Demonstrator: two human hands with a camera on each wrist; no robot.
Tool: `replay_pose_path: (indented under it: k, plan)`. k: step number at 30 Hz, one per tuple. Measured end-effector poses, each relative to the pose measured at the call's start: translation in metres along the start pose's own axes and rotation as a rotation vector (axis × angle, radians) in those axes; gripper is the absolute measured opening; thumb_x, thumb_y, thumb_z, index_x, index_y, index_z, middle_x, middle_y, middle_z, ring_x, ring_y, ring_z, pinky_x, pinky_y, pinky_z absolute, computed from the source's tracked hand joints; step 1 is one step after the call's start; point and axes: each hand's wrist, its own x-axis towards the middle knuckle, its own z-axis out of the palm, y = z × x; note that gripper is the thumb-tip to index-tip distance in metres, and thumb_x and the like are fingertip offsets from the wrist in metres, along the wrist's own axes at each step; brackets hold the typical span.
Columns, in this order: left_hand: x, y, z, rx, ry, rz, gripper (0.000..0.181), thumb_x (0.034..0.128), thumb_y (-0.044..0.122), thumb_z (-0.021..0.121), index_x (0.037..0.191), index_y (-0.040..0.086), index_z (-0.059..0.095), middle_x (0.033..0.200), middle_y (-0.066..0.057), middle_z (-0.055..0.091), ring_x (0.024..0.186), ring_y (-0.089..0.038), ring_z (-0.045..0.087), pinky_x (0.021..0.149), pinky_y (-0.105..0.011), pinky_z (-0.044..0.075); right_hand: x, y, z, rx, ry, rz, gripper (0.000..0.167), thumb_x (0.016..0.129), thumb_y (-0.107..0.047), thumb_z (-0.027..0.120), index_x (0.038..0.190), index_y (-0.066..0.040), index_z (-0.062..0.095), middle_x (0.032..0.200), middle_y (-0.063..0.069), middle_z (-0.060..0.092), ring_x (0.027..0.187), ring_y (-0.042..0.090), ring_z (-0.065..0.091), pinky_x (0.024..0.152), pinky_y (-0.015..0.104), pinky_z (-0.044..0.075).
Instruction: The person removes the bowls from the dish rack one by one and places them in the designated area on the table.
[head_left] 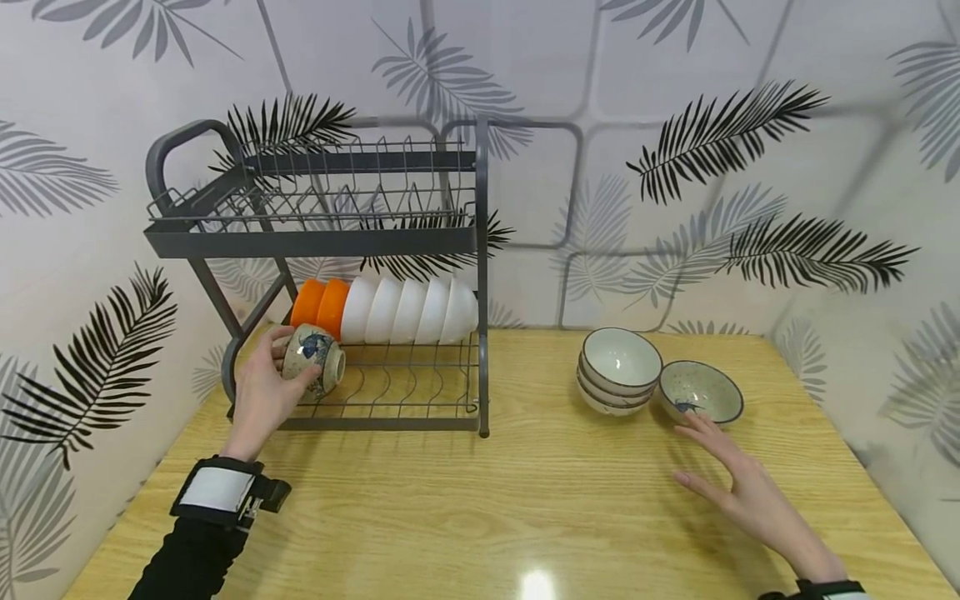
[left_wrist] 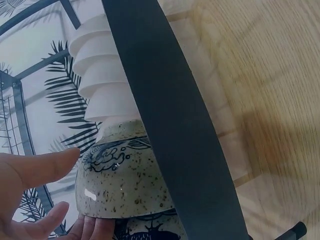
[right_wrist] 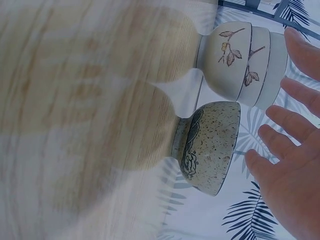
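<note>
On the lower tier of the dish rack, at its left end, the left hand [head_left: 264, 385] holds a speckled bowl [head_left: 306, 360] tipped on its side, fingers and thumb around it. In the left wrist view the speckled bowl [left_wrist: 125, 182] shows its blue pattern, with part of another patterned surface below it. The right hand [head_left: 746, 492] hovers at a second speckled bowl [head_left: 701, 390], fingers spread. That upright bowl [right_wrist: 212, 145] stands beside a stack of white bowls [head_left: 618, 367] with floral sides; the right hand [right_wrist: 295, 150] holds nothing.
The dark two-tier rack [head_left: 315, 243] stands at the back left. Orange bowls [head_left: 321, 307] and several white bowls [head_left: 408, 312] lean in a row on its lower tier, behind the held bowl. Patterned wall covering borders the wooden table [head_left: 465, 517] at the back and sides.
</note>
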Motion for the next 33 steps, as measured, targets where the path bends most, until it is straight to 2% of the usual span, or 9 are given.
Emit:
replay_pose_path:
  k: [3, 6, 11, 13, 15, 18, 22, 28, 33]
  plan:
    - [0.001, -0.001, 0.002, 0.003, 0.013, 0.002, 0.061, 0.0903, 0.009, 0.072, 0.143, -0.003, 0.043, 0.117, -0.033, 0.062, 0.1, -0.044, 0.063, 0.068, -0.027, 0.045, 0.0, 0.0, 0.0, -0.001, 0.005, -0.004, 0.056, 0.09, -0.016, 0.075, 0.142, -0.01, 0.054, 0.158, 0.025, 0.038, 0.142, -0.022, 0.007, 0.124, 0.022, 0.013]
    - [0.002, -0.001, 0.004, 0.007, 0.017, 0.015, 0.059, 0.0899, 0.008, 0.072, 0.14, -0.005, 0.044, 0.117, -0.031, 0.06, 0.1, -0.042, 0.061, 0.07, -0.031, 0.045, -0.001, -0.001, 0.0, -0.001, 0.01, -0.009, 0.056, 0.089, -0.016, 0.075, 0.142, -0.011, 0.055, 0.158, 0.025, 0.038, 0.142, -0.022, 0.008, 0.123, 0.02, 0.012]
    - [0.003, -0.002, 0.006, 0.041, -0.027, 0.015, 0.056, 0.0923, 0.011, 0.07, 0.137, -0.012, 0.046, 0.125, -0.037, 0.058, 0.112, -0.05, 0.057, 0.087, -0.056, 0.049, -0.001, -0.002, 0.0, -0.004, 0.021, -0.018, 0.056, 0.089, -0.015, 0.076, 0.141, -0.012, 0.056, 0.157, 0.025, 0.04, 0.141, -0.022, 0.009, 0.112, 0.003, 0.009]
    - [0.004, -0.002, 0.006, 0.054, -0.048, 0.017, 0.054, 0.0938, 0.013, 0.068, 0.136, -0.015, 0.048, 0.126, -0.038, 0.059, 0.115, -0.052, 0.057, 0.091, -0.062, 0.048, -0.001, -0.002, 0.0, -0.002, 0.026, -0.025, 0.056, 0.088, -0.014, 0.076, 0.141, -0.012, 0.056, 0.157, 0.025, 0.04, 0.141, -0.022, 0.009, 0.109, 0.0, 0.008]
    - [0.004, -0.002, 0.006, 0.053, -0.066, 0.013, 0.052, 0.0949, 0.015, 0.068, 0.133, -0.015, 0.05, 0.122, -0.038, 0.061, 0.11, -0.051, 0.059, 0.086, -0.058, 0.05, -0.001, -0.001, 0.0, -0.002, 0.035, -0.037, 0.056, 0.087, -0.013, 0.077, 0.14, -0.011, 0.057, 0.156, 0.025, 0.041, 0.141, -0.022, 0.01, 0.108, -0.001, 0.008]
    - [0.003, -0.001, 0.007, 0.042, -0.083, 0.009, 0.048, 0.0962, 0.017, 0.067, 0.129, -0.015, 0.053, 0.114, -0.035, 0.063, 0.098, -0.045, 0.06, 0.076, -0.043, 0.048, -0.001, 0.0, 0.0, -0.006, 0.045, -0.052, 0.057, 0.086, -0.012, 0.078, 0.139, -0.011, 0.057, 0.155, 0.025, 0.042, 0.141, -0.022, 0.011, 0.108, -0.002, 0.009]
    - [0.002, 0.003, 0.01, -0.007, -0.121, 0.006, 0.047, 0.0986, 0.017, 0.065, 0.129, -0.016, 0.051, 0.112, -0.033, 0.062, 0.09, -0.035, 0.059, 0.07, -0.027, 0.041, 0.0, 0.0, 0.0, -0.011, 0.046, -0.056, 0.057, 0.086, -0.012, 0.078, 0.139, -0.011, 0.058, 0.155, 0.025, 0.043, 0.141, -0.023, 0.011, 0.107, -0.002, 0.01]
    - [0.001, 0.006, 0.016, -0.041, -0.116, 0.025, 0.042, 0.0989, 0.014, 0.064, 0.128, -0.015, 0.052, 0.108, -0.032, 0.066, 0.075, -0.021, 0.057, 0.059, -0.022, 0.04, -0.001, -0.001, -0.001, -0.005, 0.044, -0.054, 0.056, 0.086, -0.013, 0.078, 0.139, -0.01, 0.058, 0.153, 0.029, 0.043, 0.142, -0.02, 0.013, 0.108, -0.002, 0.009]
    - [-0.001, 0.003, 0.018, -0.057, -0.094, 0.013, 0.039, 0.0986, 0.012, 0.064, 0.127, -0.013, 0.053, 0.109, -0.033, 0.067, 0.074, -0.015, 0.053, 0.059, -0.021, 0.039, -0.002, 0.0, -0.001, 0.002, 0.046, -0.052, 0.055, 0.087, -0.012, 0.077, 0.138, -0.01, 0.058, 0.154, 0.028, 0.042, 0.142, -0.02, 0.013, 0.108, -0.002, 0.009]
